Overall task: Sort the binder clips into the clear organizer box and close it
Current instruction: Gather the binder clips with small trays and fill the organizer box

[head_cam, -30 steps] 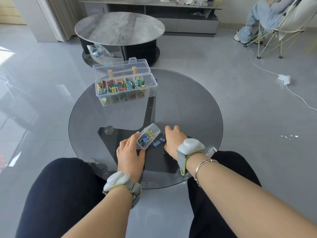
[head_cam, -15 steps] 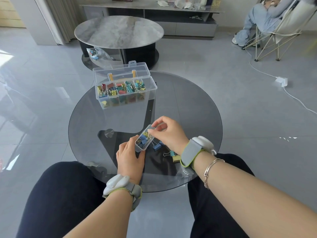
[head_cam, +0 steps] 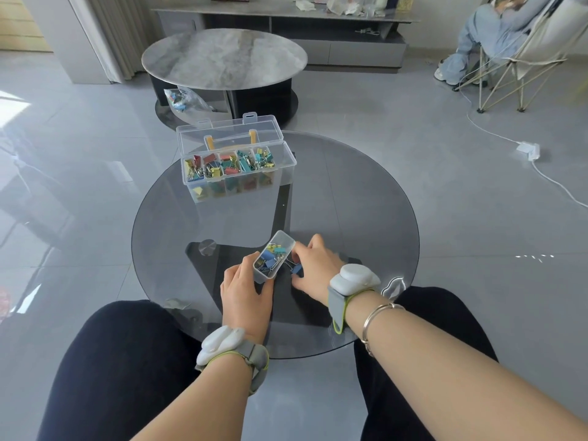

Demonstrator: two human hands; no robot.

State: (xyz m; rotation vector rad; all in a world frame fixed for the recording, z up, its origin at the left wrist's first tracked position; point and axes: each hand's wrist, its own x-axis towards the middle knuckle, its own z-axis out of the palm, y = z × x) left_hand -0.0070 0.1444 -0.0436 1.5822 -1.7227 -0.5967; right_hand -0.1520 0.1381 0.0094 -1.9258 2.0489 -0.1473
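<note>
Mostly sorted: clear organizer box [head_cam: 237,173] at the tabletop's [head_cam: 350,202] far side, lid up, compartments filled. Left hand [head_cam: 245,286] gripping a small bin [head_cam: 274,256]; right hand [head_cam: 313,265] apparently pinching a blue binder clip [head_cam: 297,269]. Closing not yet done.

Home living room.
Glossy grey floor tiles [head_cam: 413,128], low marble-top coffee table [head_cam: 224,58], long media console [head_cam: 318,30], curtain [head_cam: 108,30], folding chair [head_cam: 521,58].
</note>
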